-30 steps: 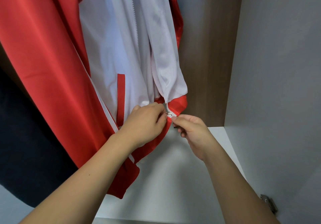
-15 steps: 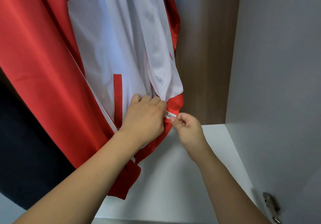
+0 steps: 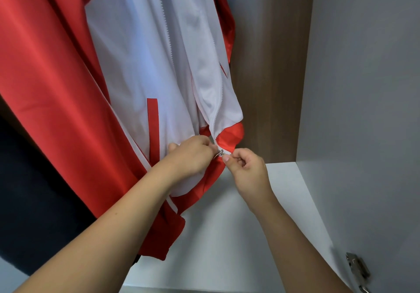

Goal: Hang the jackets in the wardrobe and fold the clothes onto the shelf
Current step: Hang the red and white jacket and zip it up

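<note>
Both forearms reach fwd, left grip & right grip curled, fingertips pinching, nearly touching.

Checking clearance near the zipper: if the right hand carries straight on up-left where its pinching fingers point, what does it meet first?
Likely the zipper slider at its fingertips, then the red hem of the jacket; the left hand sits just beyond. Depth unclear.

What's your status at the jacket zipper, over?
Left hand grips the hem beside the zipper. Right hand pinches the zipper slider. Red and white jacket hanging, zipper open above the hem. Nothing blocking.

Jacket blocks left; shelf below open.
</note>
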